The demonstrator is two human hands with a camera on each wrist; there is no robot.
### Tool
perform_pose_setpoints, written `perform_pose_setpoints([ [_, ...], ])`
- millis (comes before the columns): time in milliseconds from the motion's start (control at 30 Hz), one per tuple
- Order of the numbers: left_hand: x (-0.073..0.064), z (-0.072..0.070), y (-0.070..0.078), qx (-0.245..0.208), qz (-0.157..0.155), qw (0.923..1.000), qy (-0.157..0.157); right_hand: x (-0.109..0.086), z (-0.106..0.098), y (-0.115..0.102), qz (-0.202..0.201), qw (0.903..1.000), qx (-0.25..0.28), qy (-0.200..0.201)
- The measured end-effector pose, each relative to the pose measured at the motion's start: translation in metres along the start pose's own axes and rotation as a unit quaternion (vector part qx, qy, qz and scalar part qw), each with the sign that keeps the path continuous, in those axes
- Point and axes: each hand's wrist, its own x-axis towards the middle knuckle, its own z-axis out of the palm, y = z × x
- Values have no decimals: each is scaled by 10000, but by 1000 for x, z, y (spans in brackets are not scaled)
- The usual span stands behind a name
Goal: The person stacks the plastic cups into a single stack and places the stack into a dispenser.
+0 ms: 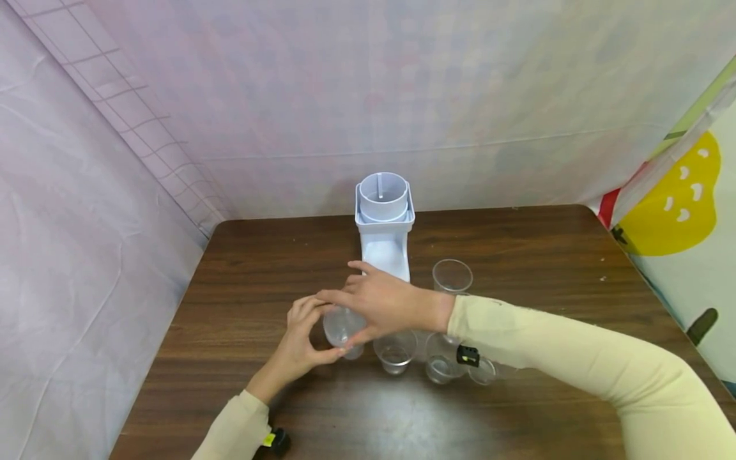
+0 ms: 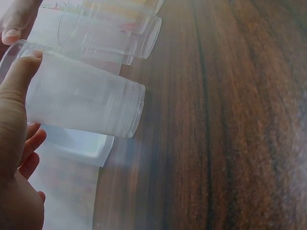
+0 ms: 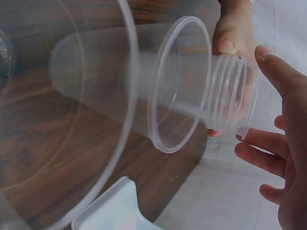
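Note:
A stack of nested clear plastic cups stands upright near the middle of the table. My left hand grips it just under the rims, thumb on the near side and fingers behind. From above, my right hand spans the uppermost rim, thumb on one side and fingertips on the other. In the right wrist view several closely spaced rims show on the stack, and the right thumb is at the top edge. The left wrist view shows the stack's base close over the wood.
Single clear cups stand to the right of the stack: one beside it, another farther right, a smaller one and a tall one behind the right forearm. A white plastic holder with a round top stands at the back of the wooden table.

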Motion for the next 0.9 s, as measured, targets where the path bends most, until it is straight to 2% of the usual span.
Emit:
perform_pose_setpoints([
  [233,0,0,1,11,-131,9999,-30,-1,7,1,41,10000,25,-87],
  [567,0,0,2,21,-138,9999,24,-1,10,1,118,9998,34,-129],
  [900,1,0,2,-73,-94,9999,28,-3,0,4,270,9995,98,-143],
])
